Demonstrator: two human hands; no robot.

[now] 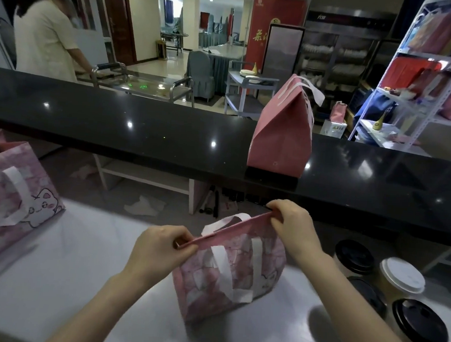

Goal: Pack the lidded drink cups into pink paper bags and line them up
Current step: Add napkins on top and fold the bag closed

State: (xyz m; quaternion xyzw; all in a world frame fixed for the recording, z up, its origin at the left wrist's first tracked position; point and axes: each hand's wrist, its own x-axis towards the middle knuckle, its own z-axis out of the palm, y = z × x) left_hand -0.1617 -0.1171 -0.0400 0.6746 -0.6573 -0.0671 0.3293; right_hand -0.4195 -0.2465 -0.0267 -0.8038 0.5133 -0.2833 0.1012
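Here both hands, left hand (160, 246) and right hand (287, 223), pinch the pink patterned paper bag's (228, 272) folded top; crease it evenly, keeping the bag upright.

Left hand (160, 249): pinched the folded top of the pink paper bag (227, 275) at one end.
Right hand (292, 229): pinched the other end.
Lidded cups (401, 279): stood right of it.
Closed pink bag (280, 137): upright on the black desk (115, 120).

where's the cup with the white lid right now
Head view, far right on the steel table: the white-lidded cup stands among the black-lidded cups, right of the near pink bag.
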